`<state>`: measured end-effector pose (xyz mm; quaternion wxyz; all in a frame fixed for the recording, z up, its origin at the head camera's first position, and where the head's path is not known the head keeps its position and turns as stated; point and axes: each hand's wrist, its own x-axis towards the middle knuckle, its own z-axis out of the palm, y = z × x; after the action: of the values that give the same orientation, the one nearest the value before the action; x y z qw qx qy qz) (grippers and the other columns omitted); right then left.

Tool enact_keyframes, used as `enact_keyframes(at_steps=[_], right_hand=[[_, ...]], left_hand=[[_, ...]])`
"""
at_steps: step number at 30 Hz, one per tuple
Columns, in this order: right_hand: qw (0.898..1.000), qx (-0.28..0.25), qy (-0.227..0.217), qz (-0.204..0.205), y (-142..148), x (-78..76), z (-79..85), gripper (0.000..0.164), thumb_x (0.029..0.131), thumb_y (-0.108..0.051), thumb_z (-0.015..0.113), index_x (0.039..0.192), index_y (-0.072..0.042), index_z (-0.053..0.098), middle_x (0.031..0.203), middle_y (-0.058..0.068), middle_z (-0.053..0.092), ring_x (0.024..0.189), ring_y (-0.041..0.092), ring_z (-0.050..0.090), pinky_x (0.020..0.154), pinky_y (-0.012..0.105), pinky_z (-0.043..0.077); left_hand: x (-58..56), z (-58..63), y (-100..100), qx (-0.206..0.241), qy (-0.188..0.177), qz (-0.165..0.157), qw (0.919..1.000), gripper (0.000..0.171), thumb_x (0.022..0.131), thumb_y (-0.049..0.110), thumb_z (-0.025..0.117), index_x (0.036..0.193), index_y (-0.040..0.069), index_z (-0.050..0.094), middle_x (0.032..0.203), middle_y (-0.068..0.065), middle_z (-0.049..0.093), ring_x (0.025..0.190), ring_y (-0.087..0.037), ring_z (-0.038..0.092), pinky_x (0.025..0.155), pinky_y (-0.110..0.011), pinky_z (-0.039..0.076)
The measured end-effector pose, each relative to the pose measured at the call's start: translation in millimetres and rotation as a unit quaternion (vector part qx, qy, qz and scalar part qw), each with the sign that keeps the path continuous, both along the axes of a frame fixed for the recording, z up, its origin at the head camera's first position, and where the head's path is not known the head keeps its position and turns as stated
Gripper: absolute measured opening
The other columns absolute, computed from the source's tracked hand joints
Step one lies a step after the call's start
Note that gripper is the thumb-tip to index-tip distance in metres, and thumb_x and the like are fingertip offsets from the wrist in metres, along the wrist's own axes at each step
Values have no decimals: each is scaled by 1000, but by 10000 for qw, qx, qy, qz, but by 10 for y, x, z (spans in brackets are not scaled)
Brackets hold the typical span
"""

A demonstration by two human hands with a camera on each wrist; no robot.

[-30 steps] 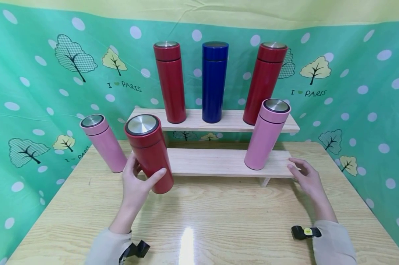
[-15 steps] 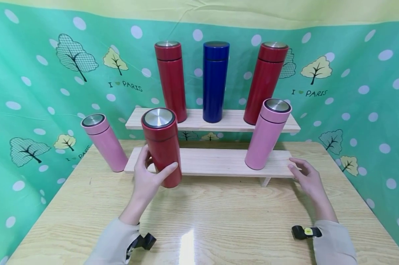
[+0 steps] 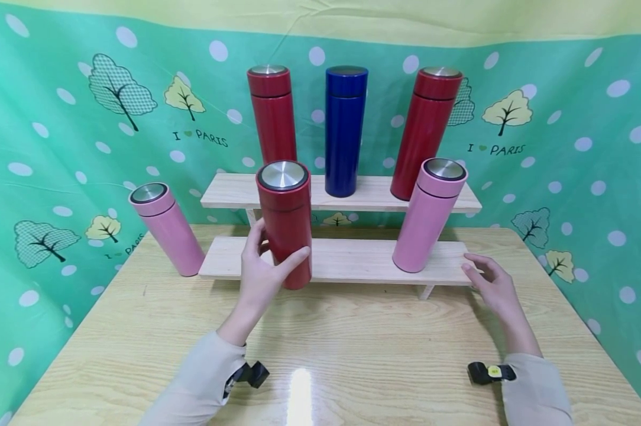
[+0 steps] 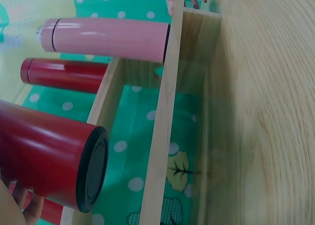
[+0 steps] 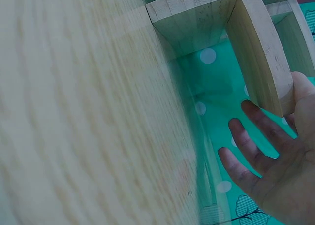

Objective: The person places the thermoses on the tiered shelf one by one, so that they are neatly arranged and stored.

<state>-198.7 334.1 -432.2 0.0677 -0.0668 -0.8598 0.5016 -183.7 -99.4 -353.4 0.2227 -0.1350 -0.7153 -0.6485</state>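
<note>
My left hand (image 3: 261, 275) grips a red vacuum flask (image 3: 285, 219) round its lower body. The flask is held in front of the two-tier wooden shelf (image 3: 347, 260), leaning slightly, its steel lid up. Its dark base shows in the left wrist view, apart from the lower board. At the lower board's right end, my right hand (image 3: 493, 287) holds the board edge, thumb on one side and fingers on the other; the right wrist view shows several fingers spread below. A pink flask (image 3: 426, 222) stands on the lower board near its right end.
On the upper board stand a red flask (image 3: 272, 118), partly hidden by the held one, a blue flask (image 3: 345, 133) and another red flask (image 3: 427, 133). A second pink flask (image 3: 168, 231) stands on the table (image 3: 363, 343) left of the shelf. A patterned cloth (image 3: 60, 148) hangs behind.
The left hand has carried the red flask rightward and toward the shelf, from near the left pink flask to before the lower board. The right hand has stayed at the board's end.
</note>
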Motion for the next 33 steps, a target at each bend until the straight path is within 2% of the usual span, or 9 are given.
enact_keyframes(at_steps=[12, 20, 27, 33], right_hand=[[9999, 45, -85, -55, 1, -8, -2, 65, 100, -46, 55, 145, -1, 44, 152, 29, 34, 135, 49, 36, 73, 5, 40], [9999, 69, -99, -35, -6, 1, -2, 64, 100, -46, 54, 145, -1, 44, 152, 29, 34, 135, 50, 35, 74, 6, 40], [9997, 139, -174, -18, 2, 10, 0, 66, 99, -49, 54, 146, -4, 44, 153, 27, 33, 136, 49, 35, 90, 23, 50], [9999, 49, -109, -42, 3, 9, -4, 65, 99, -48, 54, 145, -3, 45, 152, 28, 34, 135, 49, 36, 76, 7, 43]], left_hand=[[-138, 38, 212, -38, 2, -60, 10000, 65, 80, 23, 82, 136, 13, 50, 122, -1, 58, 108, -21, 54, 92, -51, 44], [-244, 33, 321, 3, -27, -238, 9997, 65, 80, 26, 82, 135, 16, 49, 123, 0, 58, 110, -20, 53, 89, -45, 49], [-290, 25, 412, 44, -95, -321, 9994, 66, 80, 29, 82, 136, 18, 49, 123, 1, 57, 110, -20, 53, 86, -43, 52], [-335, 28, 493, 58, -220, -345, 9991, 69, 80, 31, 82, 138, 20, 47, 124, 2, 57, 112, -18, 53, 88, -41, 52]])
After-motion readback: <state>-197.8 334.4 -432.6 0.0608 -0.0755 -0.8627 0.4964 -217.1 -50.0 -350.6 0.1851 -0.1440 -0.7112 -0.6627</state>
